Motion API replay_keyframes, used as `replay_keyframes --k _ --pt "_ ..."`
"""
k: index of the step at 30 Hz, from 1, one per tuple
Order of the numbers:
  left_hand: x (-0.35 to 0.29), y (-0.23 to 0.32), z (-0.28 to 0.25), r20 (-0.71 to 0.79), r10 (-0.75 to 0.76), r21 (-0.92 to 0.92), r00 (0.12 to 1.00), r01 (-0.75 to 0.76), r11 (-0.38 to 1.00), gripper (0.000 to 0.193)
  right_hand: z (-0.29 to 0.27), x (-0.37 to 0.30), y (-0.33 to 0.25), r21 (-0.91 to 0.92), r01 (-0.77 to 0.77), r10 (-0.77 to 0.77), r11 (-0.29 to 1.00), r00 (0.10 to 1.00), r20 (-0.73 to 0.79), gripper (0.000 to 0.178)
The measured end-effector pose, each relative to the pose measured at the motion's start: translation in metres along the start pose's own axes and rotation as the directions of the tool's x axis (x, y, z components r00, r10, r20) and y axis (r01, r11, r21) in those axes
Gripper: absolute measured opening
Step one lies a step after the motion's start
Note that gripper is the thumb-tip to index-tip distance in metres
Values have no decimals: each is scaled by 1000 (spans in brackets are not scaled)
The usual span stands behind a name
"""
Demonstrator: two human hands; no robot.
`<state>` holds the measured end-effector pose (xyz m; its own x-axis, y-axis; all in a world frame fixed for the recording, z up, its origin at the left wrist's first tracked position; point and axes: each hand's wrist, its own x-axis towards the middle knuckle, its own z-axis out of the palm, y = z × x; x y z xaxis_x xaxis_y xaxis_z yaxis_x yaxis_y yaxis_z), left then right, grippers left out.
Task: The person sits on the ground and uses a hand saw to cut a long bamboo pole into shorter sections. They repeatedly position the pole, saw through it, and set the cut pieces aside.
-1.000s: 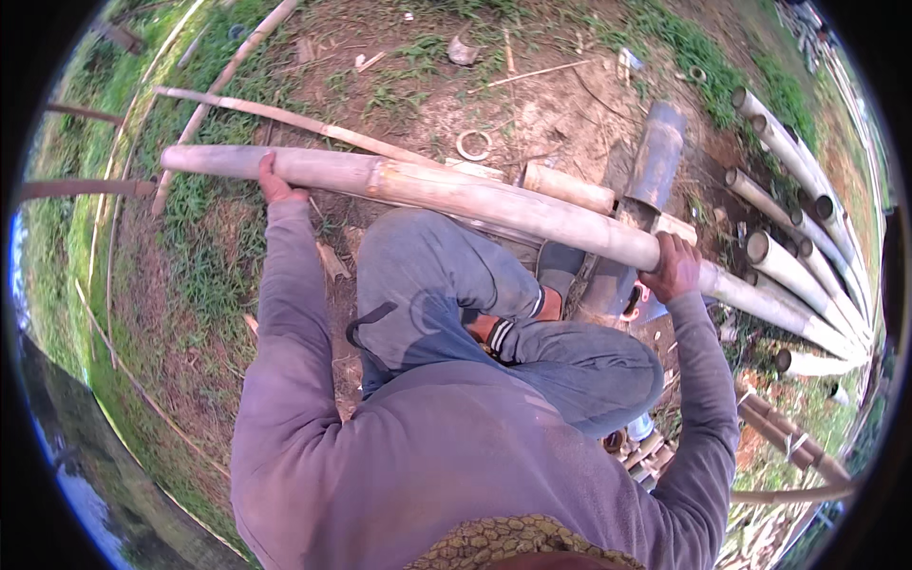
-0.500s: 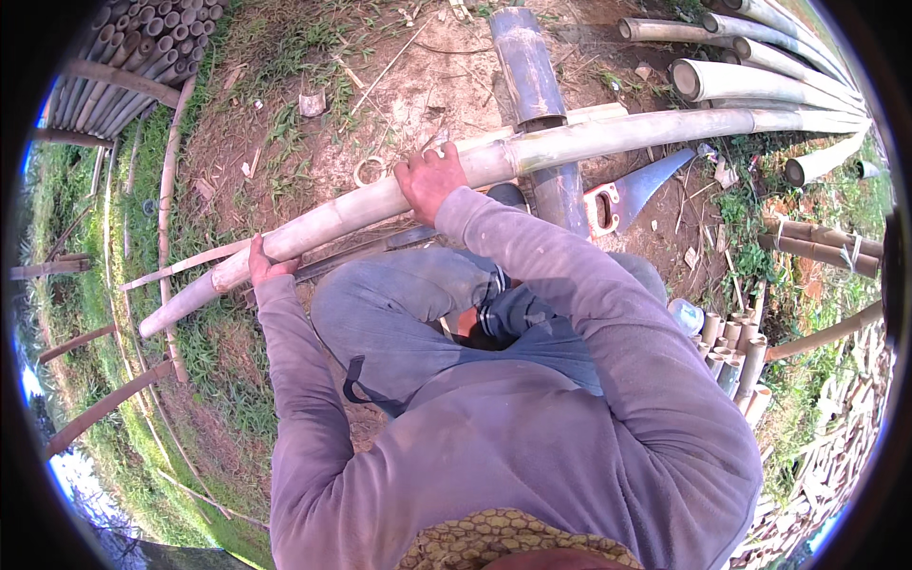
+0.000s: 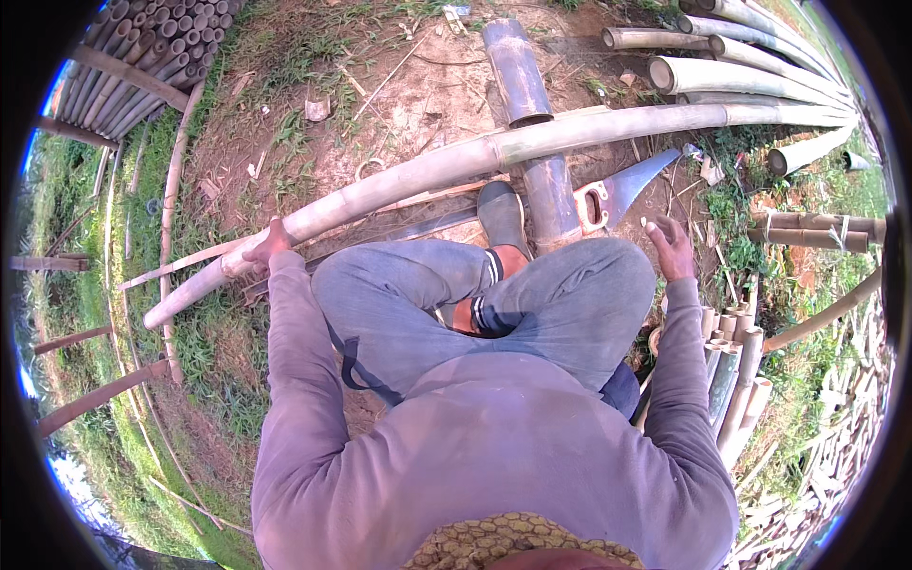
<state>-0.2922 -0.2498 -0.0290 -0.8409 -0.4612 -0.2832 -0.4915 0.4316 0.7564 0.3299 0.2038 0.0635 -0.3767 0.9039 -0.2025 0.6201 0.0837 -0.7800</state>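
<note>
A long pale bamboo pole (image 3: 418,178) crosses in front of me, from low at the left to the piled poles at the right. My left hand (image 3: 270,244) grips it near its left end, its fingers partly hidden by the pole. The pole rests across a thick dark bamboo log (image 3: 549,195) lying beneath it. My right hand (image 3: 672,249) is off the pole, beside my right knee, with fingers loosely bent, apart and holding nothing. Close to it on the ground lies a handsaw (image 3: 622,193) with a pale orange handle and a bluish blade.
Several thick bamboo poles (image 3: 750,81) are stacked at the far right. Short cut bamboo pieces (image 3: 730,366) stand beside my right forearm. A rack of bamboo (image 3: 157,47) fills the far left corner. A bamboo ring (image 3: 369,169) lies on the dirt beyond the pole.
My right hand has let go of the pole and moved right, toward the saw. My left hand stays on the pole. My right knee and a shoe now show more.
</note>
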Motion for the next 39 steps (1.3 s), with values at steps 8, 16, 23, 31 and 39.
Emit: replay_keyframes --k 8,16,23,31,39 --pt "-151 102 52 773 629 34 82 -996 87 96 99 -63 127 294 -360 264 886 910 319 71" --pt "-222 123 146 982 29 -189 -187 -972 142 106 142 -18 42 203 -264 170 943 905 389 80" --pt "-246 146 132 977 40 -212 -210 -973 90 89 167 5 96 233 126 -168 964 972 167 87" --pt "-234 172 129 984 113 -139 -140 -990 -24 91 162 76 19 186 -132 46 974 912 407 103" --pt "-238 143 113 966 255 -10 -35 -995 -99 77 174 44 53 341 -281 130 897 905 405 98"
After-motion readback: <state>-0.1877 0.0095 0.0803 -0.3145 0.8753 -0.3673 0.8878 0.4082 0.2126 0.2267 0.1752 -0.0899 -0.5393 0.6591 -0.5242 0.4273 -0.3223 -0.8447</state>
